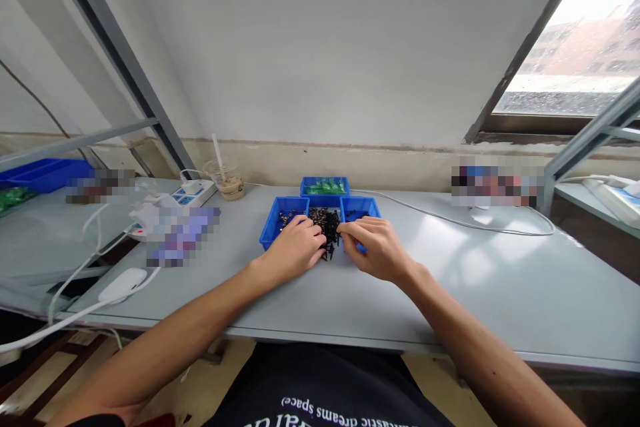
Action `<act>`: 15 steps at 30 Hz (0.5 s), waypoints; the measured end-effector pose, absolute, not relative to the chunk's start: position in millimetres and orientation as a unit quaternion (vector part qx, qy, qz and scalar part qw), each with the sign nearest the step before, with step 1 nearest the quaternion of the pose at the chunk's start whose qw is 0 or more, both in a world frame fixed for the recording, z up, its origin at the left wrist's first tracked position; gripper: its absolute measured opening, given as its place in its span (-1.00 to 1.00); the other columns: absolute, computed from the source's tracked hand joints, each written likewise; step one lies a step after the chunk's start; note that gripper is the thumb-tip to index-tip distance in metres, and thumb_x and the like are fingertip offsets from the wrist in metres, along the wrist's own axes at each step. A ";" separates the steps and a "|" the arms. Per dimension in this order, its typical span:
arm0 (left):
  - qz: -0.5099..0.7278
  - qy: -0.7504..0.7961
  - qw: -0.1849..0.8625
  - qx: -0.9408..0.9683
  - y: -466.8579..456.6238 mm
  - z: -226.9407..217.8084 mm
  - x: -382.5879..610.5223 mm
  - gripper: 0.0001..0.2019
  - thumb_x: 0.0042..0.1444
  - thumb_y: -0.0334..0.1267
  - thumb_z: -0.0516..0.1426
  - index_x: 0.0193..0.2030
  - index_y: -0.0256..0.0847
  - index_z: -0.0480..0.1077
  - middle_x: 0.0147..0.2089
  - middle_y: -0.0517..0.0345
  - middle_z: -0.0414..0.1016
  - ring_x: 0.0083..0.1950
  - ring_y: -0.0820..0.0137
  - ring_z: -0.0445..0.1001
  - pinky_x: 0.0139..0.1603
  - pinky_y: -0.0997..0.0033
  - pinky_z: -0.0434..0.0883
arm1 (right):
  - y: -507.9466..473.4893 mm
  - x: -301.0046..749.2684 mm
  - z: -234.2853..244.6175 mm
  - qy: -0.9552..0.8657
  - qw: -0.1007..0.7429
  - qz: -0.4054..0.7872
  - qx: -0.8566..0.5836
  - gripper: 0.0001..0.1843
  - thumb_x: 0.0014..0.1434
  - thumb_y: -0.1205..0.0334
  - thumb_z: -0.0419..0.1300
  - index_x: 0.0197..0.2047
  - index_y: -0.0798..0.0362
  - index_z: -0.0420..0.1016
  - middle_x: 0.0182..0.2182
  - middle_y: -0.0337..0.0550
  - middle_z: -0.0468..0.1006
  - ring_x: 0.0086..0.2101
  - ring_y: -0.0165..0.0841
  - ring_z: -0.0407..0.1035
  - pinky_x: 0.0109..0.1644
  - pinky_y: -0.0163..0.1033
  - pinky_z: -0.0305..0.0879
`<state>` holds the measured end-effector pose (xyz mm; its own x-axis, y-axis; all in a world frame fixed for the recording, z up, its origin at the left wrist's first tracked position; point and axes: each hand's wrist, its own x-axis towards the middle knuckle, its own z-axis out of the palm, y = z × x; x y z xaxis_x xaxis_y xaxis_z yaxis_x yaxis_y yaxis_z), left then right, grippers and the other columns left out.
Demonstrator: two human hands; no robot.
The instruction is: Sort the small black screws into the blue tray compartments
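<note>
A pile of small black screw-like pieces [326,221] lies between my hands, spreading onto the table in front. My left hand [296,245] reaches over the front of the left blue bin [267,227], which holds small brass-coloured pieces [287,217]. Its fingers are curled down at the pile's left edge; whatever they hold is hidden. My right hand [374,245] covers part of the right blue bin [370,203], where some dark pieces show. Thumb and index finger pinch together at the pile's right edge, on something too small to make out.
Behind the pile stands a blue bin [325,181] with green packets. Left of it are a drink cup with a straw [230,181], a power strip [195,193] and a white adapter [123,285] with cables. A grey cable [450,215] crosses the table [480,300] at right.
</note>
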<state>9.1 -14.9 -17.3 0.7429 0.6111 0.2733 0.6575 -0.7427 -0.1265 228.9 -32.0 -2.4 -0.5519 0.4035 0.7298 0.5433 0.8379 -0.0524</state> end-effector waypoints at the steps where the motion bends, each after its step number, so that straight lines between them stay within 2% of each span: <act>1: -0.108 -0.342 0.109 -0.927 -15.2 -17.1 9.3 -0.90 0.26 -0.23 0.25 -0.21 -0.22 0.55 -0.22 0.08 0.56 -0.06 0.21 0.47 0.14 0.14 0.25 | -31.8 229.0 -2.7 -0.877 0.387 -0.089 -0.271 -0.79 0.35 0.42 0.01 -0.22 0.06 0.44 -0.56 -0.29 0.42 -0.54 -0.45 0.17 -0.36 -0.27 0.10; 8: -0.112 -0.335 0.095 -0.931 -15.8 -15.9 9.5 -0.91 0.27 -0.26 0.24 -0.14 -0.18 0.56 -0.19 0.11 0.58 -0.05 0.23 0.47 0.16 0.15 0.25 | -31.1 228.2 -4.1 -0.881 0.381 -0.078 -0.269 -0.80 0.34 0.43 0.02 -0.23 0.06 0.43 -0.56 -0.29 0.42 -0.54 -0.44 0.16 -0.36 -0.27 0.09; 15: -0.102 -0.330 0.104 -0.933 -15.6 -17.0 9.6 -0.92 0.29 -0.25 0.23 -0.17 -0.15 0.57 -0.18 0.12 0.58 -0.04 0.23 0.47 0.15 0.15 0.24 | -30.5 228.4 -5.2 -0.881 0.382 -0.078 -0.268 -0.80 0.35 0.42 0.02 -0.22 0.06 0.44 -0.56 -0.30 0.40 -0.54 -0.44 0.16 -0.35 -0.27 0.09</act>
<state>9.6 -15.6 -17.0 0.7619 0.5938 0.2587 0.6362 -0.7610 -0.1271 228.4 -30.5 -5.2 -0.5644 0.4136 0.7144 0.5326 0.8437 -0.0676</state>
